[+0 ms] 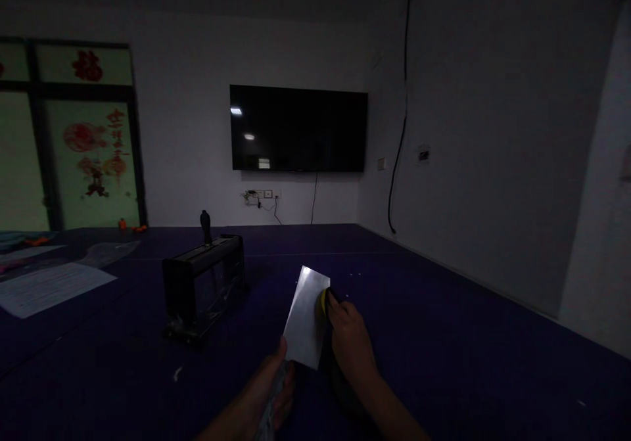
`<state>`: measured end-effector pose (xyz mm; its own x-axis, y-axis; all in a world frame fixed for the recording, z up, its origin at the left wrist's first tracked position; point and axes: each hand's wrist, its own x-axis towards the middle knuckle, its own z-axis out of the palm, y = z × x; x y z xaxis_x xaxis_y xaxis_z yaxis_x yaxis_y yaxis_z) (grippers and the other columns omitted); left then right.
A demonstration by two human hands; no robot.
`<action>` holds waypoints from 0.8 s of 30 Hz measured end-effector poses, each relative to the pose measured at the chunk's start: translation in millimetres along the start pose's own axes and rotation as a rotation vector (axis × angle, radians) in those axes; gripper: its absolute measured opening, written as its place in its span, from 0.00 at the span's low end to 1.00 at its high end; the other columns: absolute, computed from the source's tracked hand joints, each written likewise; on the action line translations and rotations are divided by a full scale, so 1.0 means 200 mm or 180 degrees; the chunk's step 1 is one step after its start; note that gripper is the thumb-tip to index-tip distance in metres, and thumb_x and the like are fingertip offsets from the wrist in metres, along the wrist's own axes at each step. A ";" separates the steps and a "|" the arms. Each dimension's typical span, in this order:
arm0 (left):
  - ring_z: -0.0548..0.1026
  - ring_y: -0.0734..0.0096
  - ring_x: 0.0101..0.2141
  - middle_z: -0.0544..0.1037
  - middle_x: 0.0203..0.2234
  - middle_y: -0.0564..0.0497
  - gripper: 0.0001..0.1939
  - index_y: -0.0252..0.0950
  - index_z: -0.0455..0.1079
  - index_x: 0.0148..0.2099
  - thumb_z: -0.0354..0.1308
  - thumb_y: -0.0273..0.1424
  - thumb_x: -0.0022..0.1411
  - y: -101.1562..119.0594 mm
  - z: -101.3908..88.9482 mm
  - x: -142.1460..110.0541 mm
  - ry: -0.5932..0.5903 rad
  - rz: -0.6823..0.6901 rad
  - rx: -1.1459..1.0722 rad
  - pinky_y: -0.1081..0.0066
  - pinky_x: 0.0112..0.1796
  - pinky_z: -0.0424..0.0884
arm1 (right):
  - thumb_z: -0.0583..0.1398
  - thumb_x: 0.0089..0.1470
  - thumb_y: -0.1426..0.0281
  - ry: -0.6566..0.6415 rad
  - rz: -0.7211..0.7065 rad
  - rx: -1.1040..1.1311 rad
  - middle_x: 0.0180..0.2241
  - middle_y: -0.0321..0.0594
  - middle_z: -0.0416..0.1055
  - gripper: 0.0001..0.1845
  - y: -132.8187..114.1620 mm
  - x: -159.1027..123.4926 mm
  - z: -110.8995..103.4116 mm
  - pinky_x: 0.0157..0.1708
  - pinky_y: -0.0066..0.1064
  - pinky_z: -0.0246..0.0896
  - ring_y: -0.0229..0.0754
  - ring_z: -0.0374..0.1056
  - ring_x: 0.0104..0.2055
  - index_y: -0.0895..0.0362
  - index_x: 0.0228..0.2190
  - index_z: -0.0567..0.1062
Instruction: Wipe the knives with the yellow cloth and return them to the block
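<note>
My left hand (276, 388) is closed round the handle of a cleaver, whose broad steel blade (305, 319) points up and away from me in the lower middle of the view. My right hand (348, 339) sits at the blade's right edge, fingers pinched on a small yellow and dark object (324, 300) pressed against the steel. What that object is I cannot make out in the dim light. Both forearms come in from the bottom edge.
A dark box-like rack (202, 283) with an upright handle stands on the dark blue surface (444, 336) to the left of my hands. White sheets (49, 286) lie at the far left. A black TV (298, 129) hangs on the far wall.
</note>
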<state>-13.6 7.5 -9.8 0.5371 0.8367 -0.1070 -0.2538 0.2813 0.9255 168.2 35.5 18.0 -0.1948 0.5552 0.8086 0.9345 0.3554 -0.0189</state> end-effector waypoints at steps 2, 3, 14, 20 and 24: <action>0.51 0.79 0.05 0.54 0.04 0.60 0.33 0.37 0.56 0.20 0.39 0.64 0.49 0.01 -0.01 0.01 0.0012 -0.0106 -0.0210 0.78 0.08 0.45 | 0.49 0.48 0.87 -0.0168 -0.0058 0.0082 0.52 0.40 0.67 0.29 -0.03 -0.01 0.01 0.42 0.35 0.62 0.44 0.63 0.43 0.56 0.50 0.69; 0.51 0.79 0.05 0.54 0.04 0.60 0.33 0.38 0.55 0.20 0.38 0.64 0.49 0.01 -0.01 0.01 0.0021 -0.0143 -0.0330 0.78 0.08 0.45 | 0.50 0.48 0.86 -0.0253 -0.0092 0.0114 0.52 0.39 0.67 0.29 -0.05 -0.02 0.01 0.42 0.34 0.62 0.44 0.63 0.43 0.56 0.49 0.70; 0.48 0.81 0.04 0.51 0.03 0.59 0.34 0.38 0.51 0.18 0.29 0.63 0.51 0.04 -0.05 0.04 0.0080 -0.0034 -0.1456 0.78 0.08 0.45 | 0.50 0.48 0.84 -0.0961 -0.0785 0.0621 0.50 0.37 0.69 0.28 -0.17 -0.03 -0.04 0.40 0.30 0.60 0.40 0.63 0.40 0.52 0.47 0.71; 0.47 0.82 0.05 0.50 0.04 0.60 0.34 0.37 0.52 0.18 0.35 0.64 0.49 0.06 -0.04 0.02 0.0192 -0.0028 -0.1451 0.79 0.09 0.46 | 0.50 0.52 0.82 -0.0974 -0.0975 0.0715 0.49 0.35 0.70 0.22 -0.17 -0.04 -0.04 0.40 0.29 0.59 0.38 0.63 0.40 0.51 0.43 0.73; 0.48 0.81 0.05 0.50 0.03 0.60 0.34 0.37 0.52 0.18 0.34 0.64 0.49 0.06 -0.03 0.02 0.0181 -0.0039 -0.1370 0.79 0.09 0.46 | 0.51 0.53 0.81 -0.0974 -0.1025 0.0710 0.49 0.36 0.70 0.21 -0.17 -0.04 -0.04 0.40 0.29 0.59 0.39 0.63 0.41 0.51 0.43 0.73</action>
<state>-19.5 17.8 -0.7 0.5001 0.8532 -0.1481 -0.5664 0.4516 0.6894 139.9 13.0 16.7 -0.5730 0.5741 0.5848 0.7325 0.6789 0.0512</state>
